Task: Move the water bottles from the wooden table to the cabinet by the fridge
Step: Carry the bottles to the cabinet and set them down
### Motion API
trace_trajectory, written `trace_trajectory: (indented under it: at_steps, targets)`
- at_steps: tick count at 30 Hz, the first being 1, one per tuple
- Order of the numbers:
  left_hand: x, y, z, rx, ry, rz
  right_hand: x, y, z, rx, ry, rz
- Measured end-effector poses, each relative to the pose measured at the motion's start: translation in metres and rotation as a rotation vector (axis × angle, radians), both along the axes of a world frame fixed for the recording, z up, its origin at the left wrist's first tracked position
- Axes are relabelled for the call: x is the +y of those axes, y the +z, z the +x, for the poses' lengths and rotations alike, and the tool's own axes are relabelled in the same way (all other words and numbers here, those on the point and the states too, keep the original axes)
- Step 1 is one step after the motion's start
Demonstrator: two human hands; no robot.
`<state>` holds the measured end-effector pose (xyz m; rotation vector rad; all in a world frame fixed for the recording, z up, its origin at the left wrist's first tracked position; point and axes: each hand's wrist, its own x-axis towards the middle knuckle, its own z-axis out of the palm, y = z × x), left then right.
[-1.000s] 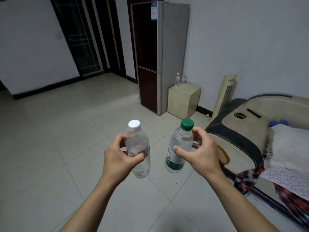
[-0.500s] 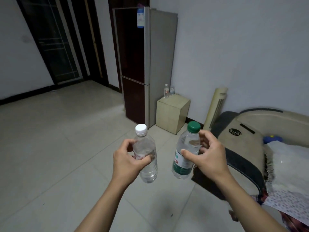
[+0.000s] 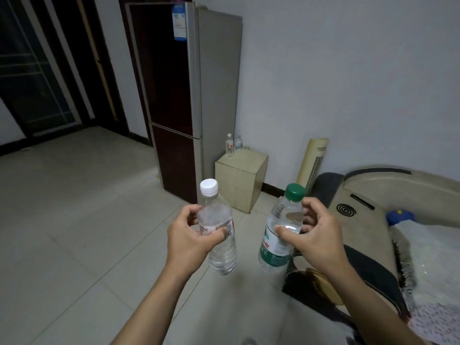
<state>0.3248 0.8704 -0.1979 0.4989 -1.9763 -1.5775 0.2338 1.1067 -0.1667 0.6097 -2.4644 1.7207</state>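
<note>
Bottles in transit: left hand (image 3: 190, 241) clamped on a white-capped bottle (image 3: 219, 235), right hand (image 3: 317, 241) on a green-capped bottle (image 3: 280, 235), as the cabinet (image 3: 240, 181) beside the fridge (image 3: 196, 100) draws nearer, two bottles (image 3: 232, 144) already standing at its back edge.

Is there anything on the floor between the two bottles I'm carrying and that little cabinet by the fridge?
No. In the head view, only bare tiled floor lies between them and the cabinet.

Dim, flat indoor light with a cool grey cast; no source visible. Shadows are soft and faint on the floor (image 3: 74, 220). The fridge (image 3: 189, 95) front is nearly black. Wide-angle bending tilts verticals near the edges; corners are soft, grainy, slightly smeared
</note>
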Motion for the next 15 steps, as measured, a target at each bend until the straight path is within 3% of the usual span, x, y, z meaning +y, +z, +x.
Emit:
trace_trajectory:
  at_steps: [9, 15]
  targets:
    - [-0.033, 0.006, -0.156, -0.08, -0.044, -0.147, -0.046, -0.024, -0.174, -0.034, -0.015, -0.081]
    - [-0.056, 0.009, -0.254, -0.062, -0.018, -0.163, -0.072, -0.015, -0.276, 0.074, 0.024, -0.038]
